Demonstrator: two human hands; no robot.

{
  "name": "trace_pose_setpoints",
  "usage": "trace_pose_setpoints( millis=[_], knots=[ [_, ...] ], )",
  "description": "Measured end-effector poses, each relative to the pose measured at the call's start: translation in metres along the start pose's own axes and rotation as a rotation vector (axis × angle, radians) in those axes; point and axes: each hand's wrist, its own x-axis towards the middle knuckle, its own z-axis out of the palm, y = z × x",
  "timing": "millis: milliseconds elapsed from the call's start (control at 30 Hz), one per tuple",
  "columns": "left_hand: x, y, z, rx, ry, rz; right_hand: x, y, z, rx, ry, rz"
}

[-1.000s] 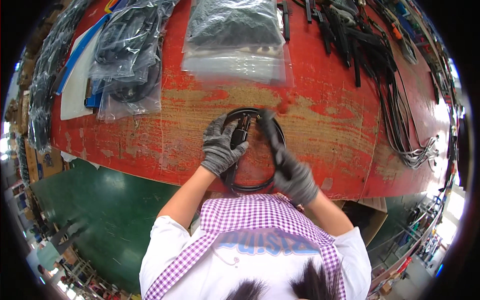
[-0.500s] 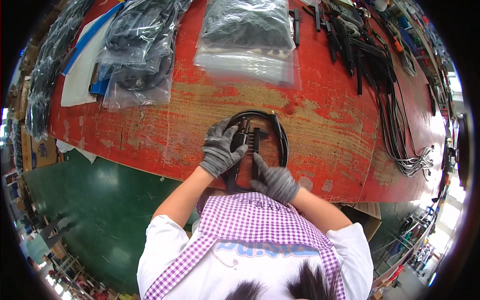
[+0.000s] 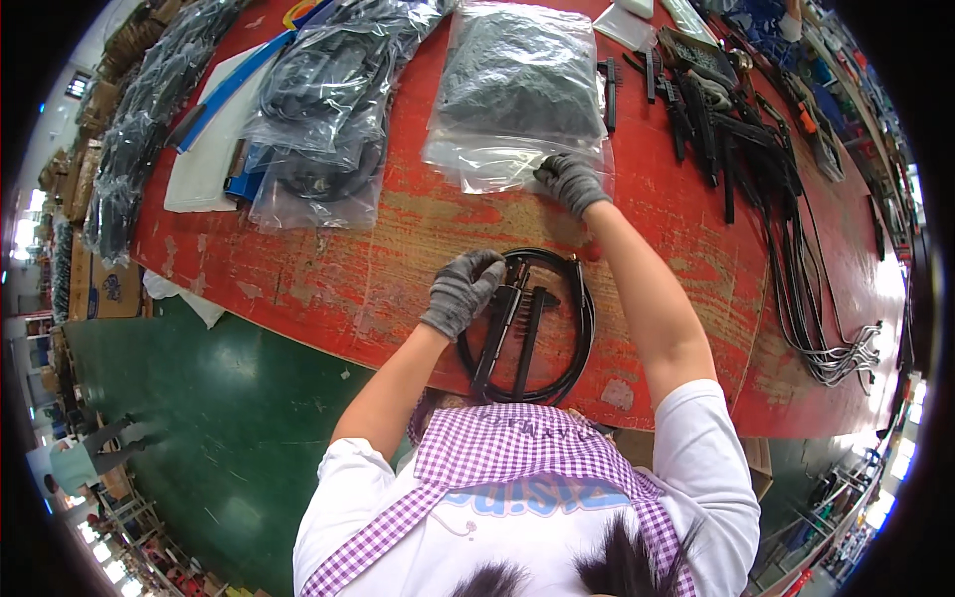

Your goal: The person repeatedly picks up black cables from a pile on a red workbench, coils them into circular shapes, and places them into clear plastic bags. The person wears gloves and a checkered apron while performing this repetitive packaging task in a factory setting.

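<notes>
A black coiled cable lies on the red worktable near its front edge. Inside its ring are a long black bar-shaped part and a narrow black piece with a row of bristle-like teeth. My left hand, in a grey glove, is closed over the upper left of the coil, its fingertips by the bar's top end. Farther off, my gloved right hand pinches the near edge of a clear plastic bag. Its fingertips are partly hidden. That bag lies at the front of a stack beneath a filled grey-black bag.
Bagged black cables lie at the back left beside a blue-edged white sheet. To the right are black brush-like parts and a bundle of thin cables. A cardboard box stands beyond the table's left end.
My right hand has left the black parts and reached forward to the clear bags. My left hand has shifted off the bar to the coil's upper left. The whole view has shifted slightly.
</notes>
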Motion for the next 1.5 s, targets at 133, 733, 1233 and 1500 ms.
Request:
trace_pose_setpoints(
  millis=[133,733,1233,1500],
  knots=[
    [0.047,-0.006,0.015,-0.093,0.033,0.089,0.003,-0.021,-0.014,0.354,0.076,0.054],
    [0.076,0.022,0.021,-0.953,0.113,-0.17,-0.085,-0.096,-0.042,-0.121,0.324,-0.161],
    [0.055,0.006,0.01,-0.213,0.307,-0.077,-0.095,-0.104,-0.027,-0.303,0.399,-0.333],
    [0.05,-0.031,-0.011,-0.253,0.376,0.195,-0.082,-0.079,-0.049,0.623,0.066,0.127]
  ],
)
